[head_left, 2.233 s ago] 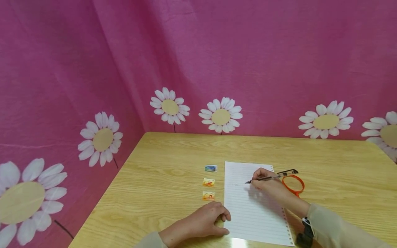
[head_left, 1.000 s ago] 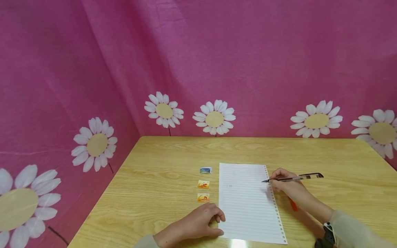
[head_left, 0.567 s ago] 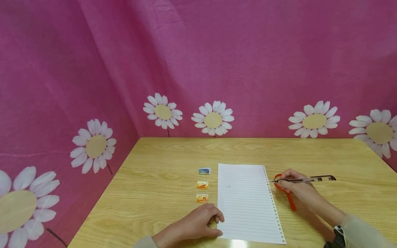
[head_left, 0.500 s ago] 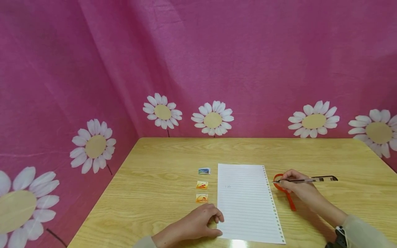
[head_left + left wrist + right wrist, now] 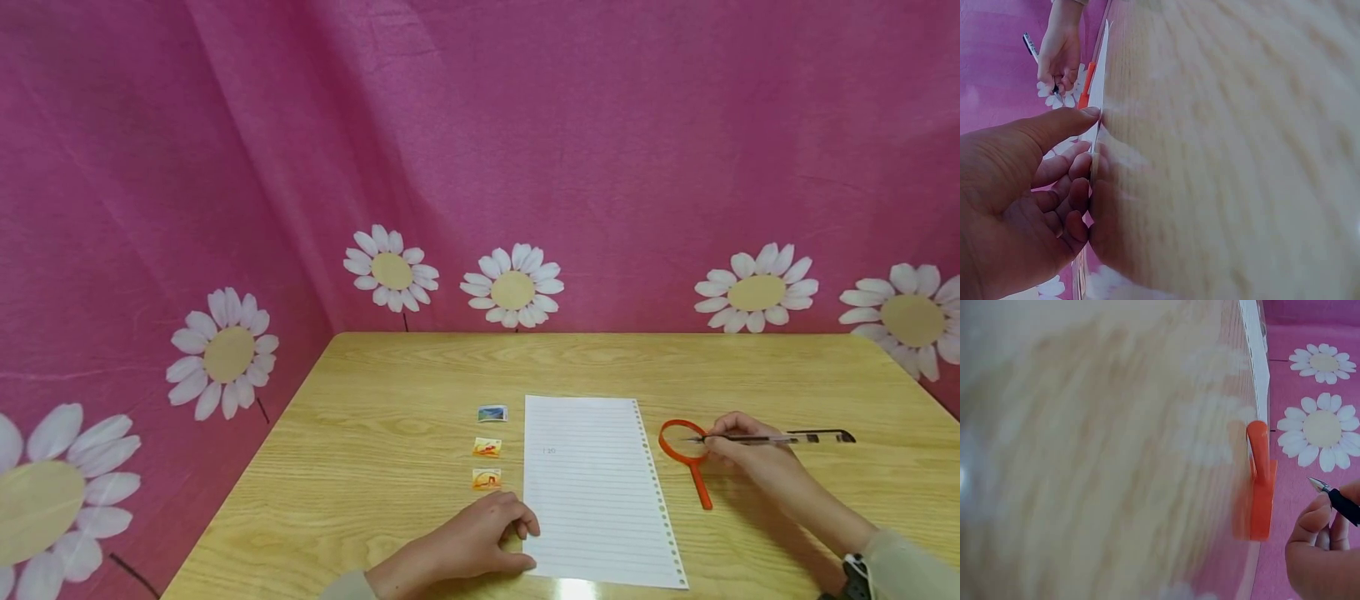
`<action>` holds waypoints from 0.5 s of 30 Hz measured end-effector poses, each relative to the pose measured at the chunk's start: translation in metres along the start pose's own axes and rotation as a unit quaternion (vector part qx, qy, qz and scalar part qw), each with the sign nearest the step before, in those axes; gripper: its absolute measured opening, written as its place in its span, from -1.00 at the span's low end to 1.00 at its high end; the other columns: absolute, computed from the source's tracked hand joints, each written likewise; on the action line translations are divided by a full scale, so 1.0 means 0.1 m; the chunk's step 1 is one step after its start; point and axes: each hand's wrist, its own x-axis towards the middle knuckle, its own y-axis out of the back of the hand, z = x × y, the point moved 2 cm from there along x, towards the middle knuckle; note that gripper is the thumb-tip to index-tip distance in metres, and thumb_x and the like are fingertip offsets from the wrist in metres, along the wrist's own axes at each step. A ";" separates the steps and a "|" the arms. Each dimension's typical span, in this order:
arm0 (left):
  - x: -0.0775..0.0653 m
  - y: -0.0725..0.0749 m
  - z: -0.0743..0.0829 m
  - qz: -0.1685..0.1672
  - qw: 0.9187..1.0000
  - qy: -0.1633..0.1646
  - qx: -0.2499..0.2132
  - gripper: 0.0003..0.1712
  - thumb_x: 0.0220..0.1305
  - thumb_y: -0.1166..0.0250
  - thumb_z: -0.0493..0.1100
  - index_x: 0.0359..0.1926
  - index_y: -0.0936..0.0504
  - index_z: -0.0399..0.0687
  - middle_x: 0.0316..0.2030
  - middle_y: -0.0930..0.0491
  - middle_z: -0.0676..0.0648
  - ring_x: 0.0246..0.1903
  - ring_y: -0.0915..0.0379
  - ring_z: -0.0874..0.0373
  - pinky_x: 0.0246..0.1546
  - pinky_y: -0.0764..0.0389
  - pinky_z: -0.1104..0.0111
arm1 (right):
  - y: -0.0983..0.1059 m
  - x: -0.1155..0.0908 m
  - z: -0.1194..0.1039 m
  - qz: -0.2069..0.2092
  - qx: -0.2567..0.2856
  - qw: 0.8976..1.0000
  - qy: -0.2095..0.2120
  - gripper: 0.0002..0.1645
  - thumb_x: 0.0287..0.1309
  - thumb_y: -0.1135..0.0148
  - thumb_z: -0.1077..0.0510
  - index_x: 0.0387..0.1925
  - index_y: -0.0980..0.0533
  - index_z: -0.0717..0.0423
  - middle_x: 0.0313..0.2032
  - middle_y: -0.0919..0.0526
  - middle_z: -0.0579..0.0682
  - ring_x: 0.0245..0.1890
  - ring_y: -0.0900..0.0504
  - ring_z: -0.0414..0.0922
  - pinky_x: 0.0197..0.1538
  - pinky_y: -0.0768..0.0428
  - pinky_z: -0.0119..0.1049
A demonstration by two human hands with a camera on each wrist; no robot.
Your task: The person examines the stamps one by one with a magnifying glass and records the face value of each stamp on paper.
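My right hand (image 5: 757, 454) pinches a pen (image 5: 798, 437), its tip pointing left over the ring of an orange-red magnifying glass (image 5: 699, 479) in the head view. In the right wrist view the pen's metal tip (image 5: 1317, 484) stands out past the fingertips, above the tabletop. My left hand (image 5: 487, 533) rests at the lower left edge of a lined sheet of paper (image 5: 600, 508), thumb and fingertips touching that edge. Small handwritten figures (image 5: 549, 451) show near the sheet's upper left. Three stamps lie in a column left of the paper: one blue (image 5: 492, 414), two yellow-orange (image 5: 487, 447).
The wooden table (image 5: 390, 417) has its far edge against a pink curtain (image 5: 600, 150) printed with white daisies. Punched holes run down the paper's right side. A dark band (image 5: 855, 575) circles my right wrist.
My right hand has moved right with the pen, off the paper and past the magnifying glass, which now shows whole. The left hand stays at the sheet's edge. The view has shifted slightly.
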 end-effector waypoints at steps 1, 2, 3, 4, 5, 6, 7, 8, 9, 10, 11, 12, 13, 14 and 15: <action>0.00 0.00 0.00 0.000 1.000 0.000 -0.001 -0.75 0.20 -0.41 -0.05 -0.13 -0.60 0.07 -0.31 -0.45 0.24 -0.30 -0.23 0.51 -0.23 -0.35 0.65 | 0.02 0.00 0.01 0.004 -0.007 1.000 0.000 -0.91 0.29 -0.16 0.25 -0.35 -0.47 0.03 -0.46 -0.60 -0.36 -0.46 -0.51 -0.35 -0.39 -0.52 -0.41; 0.00 0.00 0.00 -0.001 1.000 0.000 -0.001 -0.75 0.20 -0.41 -0.05 -0.13 -0.60 0.07 -0.31 -0.45 0.23 -0.31 -0.23 0.51 -0.24 -0.35 0.65 | 0.03 -0.01 0.02 0.009 -0.012 1.000 -0.002 -0.90 0.28 -0.16 0.26 -0.36 -0.48 0.01 -0.47 -0.59 -0.37 -0.46 -0.50 -0.37 -0.39 -0.51 -0.42; 0.00 0.00 0.00 -0.001 1.000 0.000 -0.002 -0.75 0.20 -0.41 -0.05 -0.13 -0.60 0.07 -0.31 -0.45 0.23 -0.31 -0.23 0.51 -0.24 -0.34 0.65 | 0.05 -0.01 0.03 0.013 -0.013 1.000 -0.003 -0.88 0.28 -0.16 0.27 -0.36 -0.47 0.00 -0.47 -0.59 -0.38 -0.45 -0.51 -0.38 -0.39 -0.51 -0.42; 0.00 0.00 0.00 -0.002 1.000 0.001 -0.003 -0.75 0.20 -0.41 -0.05 -0.13 -0.60 0.07 -0.31 -0.45 0.23 -0.31 -0.23 0.51 -0.24 -0.34 0.64 | 0.07 -0.02 0.04 0.018 -0.013 1.000 -0.007 -0.87 0.27 -0.17 0.26 -0.37 -0.48 -0.02 -0.48 -0.58 -0.38 -0.45 -0.51 -0.38 -0.39 -0.51 -0.43; 0.00 0.00 0.01 -0.003 1.000 0.002 -0.003 -0.75 0.20 -0.41 -0.05 -0.13 -0.60 0.07 -0.31 -0.46 0.23 -0.31 -0.23 0.51 -0.24 -0.35 0.64 | 0.09 -0.02 0.05 0.026 -0.012 1.000 -0.008 -0.85 0.27 -0.19 0.26 -0.39 -0.48 -0.05 -0.49 -0.57 -0.38 -0.45 -0.51 -0.39 -0.39 -0.52 -0.43; 0.00 0.00 0.01 -0.002 1.000 0.002 -0.004 -0.75 0.20 -0.41 -0.05 -0.13 -0.60 0.07 -0.30 -0.46 0.23 -0.30 -0.24 0.51 -0.23 -0.35 0.64 | 0.11 -0.03 0.07 0.032 -0.014 0.999 -0.010 -0.85 0.27 -0.19 0.25 -0.39 -0.49 -0.05 -0.49 -0.57 -0.39 -0.46 -0.52 -0.39 -0.40 -0.52 -0.43; 0.00 0.00 0.01 -0.003 1.000 0.002 -0.004 -0.75 0.20 -0.41 -0.05 -0.13 -0.60 0.07 -0.30 -0.46 0.23 -0.30 -0.24 0.51 -0.22 -0.35 0.64 | 0.14 -0.03 0.08 0.039 -0.018 0.999 -0.008 -0.86 0.27 -0.19 0.25 -0.39 -0.50 -0.04 -0.50 -0.56 -0.40 -0.47 -0.51 -0.39 -0.41 -0.51 -0.43; 0.00 0.01 0.01 -0.002 1.000 0.002 -0.004 -0.75 0.20 -0.41 -0.05 -0.13 -0.60 0.07 -0.30 -0.46 0.23 -0.29 -0.25 0.52 -0.22 -0.36 0.64 | 0.16 -0.04 0.08 0.042 -0.019 0.999 -0.008 -0.86 0.28 -0.19 0.24 -0.39 -0.50 -0.05 -0.50 -0.56 -0.40 -0.47 -0.51 -0.38 -0.40 -0.52 -0.43; 0.00 0.01 0.01 -0.001 1.000 0.003 -0.004 -0.75 0.20 -0.41 -0.05 -0.13 -0.60 0.07 -0.30 -0.46 0.23 -0.29 -0.25 0.52 -0.21 -0.36 0.64 | 0.18 -0.04 0.09 0.045 -0.020 0.999 -0.007 -0.85 0.29 -0.19 0.24 -0.40 -0.50 -0.05 -0.50 -0.56 -0.39 -0.47 -0.52 -0.38 -0.39 -0.52 -0.43; 0.00 0.01 0.01 -0.001 1.000 0.003 -0.004 -0.75 0.20 -0.41 -0.05 -0.13 -0.60 0.07 -0.30 -0.46 0.23 -0.29 -0.26 0.52 -0.21 -0.36 0.64 | 0.20 -0.05 0.10 0.049 -0.022 0.999 -0.009 -0.83 0.29 -0.19 0.23 -0.41 -0.50 -0.09 -0.50 -0.56 -0.40 -0.48 -0.52 -0.37 -0.40 -0.52 -0.43; -0.01 0.01 0.01 0.000 1.000 0.003 -0.004 -0.75 0.20 -0.41 -0.04 -0.13 -0.59 0.08 -0.30 -0.46 0.23 -0.28 -0.26 0.52 -0.20 -0.37 0.64 | 0.21 -0.05 0.11 0.052 -0.025 0.998 -0.008 -0.82 0.29 -0.19 0.23 -0.41 -0.50 -0.10 -0.51 -0.56 -0.40 -0.49 -0.51 -0.37 -0.40 -0.52 -0.43; -0.01 0.01 0.01 0.000 1.000 0.003 -0.004 -0.75 0.20 -0.41 -0.04 -0.13 -0.59 0.08 -0.30 -0.46 0.23 -0.28 -0.26 0.52 -0.20 -0.37 0.64 | 0.23 -0.06 0.12 0.052 -0.027 0.998 -0.009 -0.81 0.29 -0.18 0.23 -0.41 -0.49 -0.11 -0.51 -0.55 -0.40 -0.49 -0.51 -0.36 -0.40 -0.51 -0.43; -0.01 0.01 0.01 0.001 1.000 0.003 -0.005 -0.75 0.20 -0.41 -0.04 -0.13 -0.59 0.08 -0.30 -0.46 0.23 -0.28 -0.26 0.52 -0.20 -0.36 0.64 | 0.25 -0.06 0.13 0.052 -0.024 0.998 -0.011 -0.80 0.30 -0.18 0.23 -0.42 -0.49 -0.13 -0.51 -0.55 -0.40 -0.50 -0.50 -0.35 -0.40 -0.51 -0.44; -0.01 0.01 0.01 0.001 1.000 0.003 -0.004 -0.76 0.20 -0.41 -0.04 -0.13 -0.59 0.08 -0.30 -0.46 0.23 -0.28 -0.26 0.52 -0.20 -0.36 0.64 | 0.26 -0.06 0.14 0.048 -0.017 0.999 -0.013 -0.79 0.31 -0.17 0.23 -0.42 -0.49 -0.14 -0.51 -0.55 -0.39 -0.50 -0.51 -0.34 -0.40 -0.51 -0.44; -0.01 0.01 0.01 0.001 1.000 0.003 -0.005 -0.76 0.20 -0.41 -0.04 -0.13 -0.59 0.08 -0.30 -0.46 0.23 -0.28 -0.26 0.51 -0.20 -0.36 0.64 | 0.28 -0.07 0.15 0.046 -0.010 0.999 -0.014 -0.79 0.32 -0.15 0.24 -0.41 -0.49 -0.13 -0.51 -0.56 -0.38 -0.50 -0.51 -0.34 -0.40 -0.51 -0.44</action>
